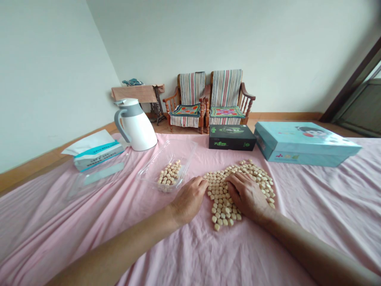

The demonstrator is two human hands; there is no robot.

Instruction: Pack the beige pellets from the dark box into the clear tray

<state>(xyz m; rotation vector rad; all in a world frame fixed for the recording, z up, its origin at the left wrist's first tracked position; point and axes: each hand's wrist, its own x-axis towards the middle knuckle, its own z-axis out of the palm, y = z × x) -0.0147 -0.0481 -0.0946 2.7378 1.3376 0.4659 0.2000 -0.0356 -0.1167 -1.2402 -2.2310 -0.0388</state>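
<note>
A spread of small pale beige rounded pieces (218, 186), like little biscuits, lies on the pink cloth (190, 254). My right hand (247, 194) rests palm down over the middle of them, its fingers reaching left and touching several pieces. At the left edge of the spread is my left hand (190, 198), its fingers curled and pressed together; whatever they may hold is hidden. Just beyond my left hand stands a clear plastic tray (186, 153), with more of the same beige pieces (169, 173) gathered inside it.
Behind the spread sit a black box (232, 143) and a light blue box (309, 155). A white and grey jug (138, 129) stands at the back left, near a tissue pack (98, 155) and a clear plastic lid (101, 176). Two wooden chairs (228, 95) are beyond.
</note>
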